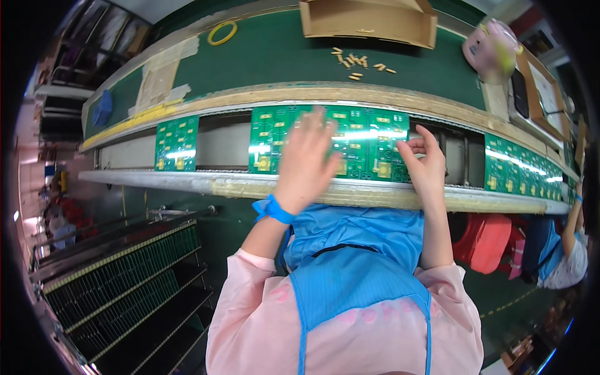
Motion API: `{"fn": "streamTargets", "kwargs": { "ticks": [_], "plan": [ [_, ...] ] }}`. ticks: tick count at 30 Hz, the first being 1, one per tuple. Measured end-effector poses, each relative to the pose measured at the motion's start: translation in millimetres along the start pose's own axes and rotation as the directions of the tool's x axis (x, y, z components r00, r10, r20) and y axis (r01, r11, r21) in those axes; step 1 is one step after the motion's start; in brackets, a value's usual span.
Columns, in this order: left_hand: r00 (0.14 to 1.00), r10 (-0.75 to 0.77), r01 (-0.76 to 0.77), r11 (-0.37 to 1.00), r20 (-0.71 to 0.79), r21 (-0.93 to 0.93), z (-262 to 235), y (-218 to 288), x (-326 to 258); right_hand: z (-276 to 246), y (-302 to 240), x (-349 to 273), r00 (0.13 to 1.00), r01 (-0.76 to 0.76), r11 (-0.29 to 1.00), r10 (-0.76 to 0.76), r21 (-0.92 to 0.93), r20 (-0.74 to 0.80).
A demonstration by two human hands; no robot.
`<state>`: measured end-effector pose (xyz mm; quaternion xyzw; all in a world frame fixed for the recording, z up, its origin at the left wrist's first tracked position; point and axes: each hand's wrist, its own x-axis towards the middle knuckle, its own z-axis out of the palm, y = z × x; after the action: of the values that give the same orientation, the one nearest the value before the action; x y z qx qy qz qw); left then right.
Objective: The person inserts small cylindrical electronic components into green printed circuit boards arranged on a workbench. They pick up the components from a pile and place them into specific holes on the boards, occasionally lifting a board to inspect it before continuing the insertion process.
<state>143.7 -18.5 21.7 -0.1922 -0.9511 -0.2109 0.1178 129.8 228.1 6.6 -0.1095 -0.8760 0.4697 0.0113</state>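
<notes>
Rack (pixel 119 281) at lower left of frame held rows of green boards on edge, packed btwn dark metal rails w/ yellow-striped edges. Cardboard box (pixel 369 22) at top centre sat open-sided on the green bench; contents couldn't be told. Just below it, loose small tan parts (pixel 359 62) lay scattered on the bench, not in any container.

Big board (pixel 369 147) in the frame's centre lay flat in the conveyor track: green, glossy, rectangular, w/ gold pads and a white glare streak. Left hand (pixel 306 159) was over its left half, fingers spread wide and blurred, holding nothing; contact w/ board couldn't be told. Blue strap (pixel 272 209) round that wrist. Right hand (pixel 425 162) was at the board's right edge, fingers curled narrow, tips at or on the edge; grip unclear.

Smaller board (pixel 177 144) sat left of centre in the same track, well apart; a long board strip (pixel 525 175) ran off to the right. Front rail (pixel 187 183) was pale metal, smooth, w/ a tan taped stretch. Yellow tape ring (pixel 222 32) at upper left. Pink round thing (pixel 494 50) at upper right. Another person's arm (pixel 572 225) at right edge
</notes>
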Motion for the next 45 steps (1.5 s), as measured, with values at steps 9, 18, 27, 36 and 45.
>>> {"fn": "streamTargets", "kwargs": {
  "ticks": [9, 18, 27, 36, 45],
  "plan": [
    [0.796, -0.602, 0.604, 0.796, -0.058, 0.028, -13, -68, -21, -26, 30, 16, 0.987, -0.093, 0.989, 0.107, -0.118, 0.119],
    [0.797, -0.604, 0.590, 0.777, -0.006, 0.219, -12, -45, -15, -22, 4, 7, 0.999, 0.024, 0.928, -0.006, -0.372, 0.051],
    [0.996, 0.039, -0.031, 0.995, -0.080, 0.096, 7, -34, 86, 9, -26, 117, 0.793, 0.592, 0.763, -0.609, -0.260, 0.019],
    [0.996, 0.094, -0.094, 0.995, 0.009, -0.014, 50, -37, 128, 16, -8, 137, 0.757, 0.625, 0.657, -0.642, -0.422, 0.121],
    [0.987, 0.147, -0.153, 0.983, -0.066, -0.105, 51, -19, 119, -32, 18, 62, 0.909, 0.271, 0.961, -0.277, 0.064, 0.312]
  ]
}}
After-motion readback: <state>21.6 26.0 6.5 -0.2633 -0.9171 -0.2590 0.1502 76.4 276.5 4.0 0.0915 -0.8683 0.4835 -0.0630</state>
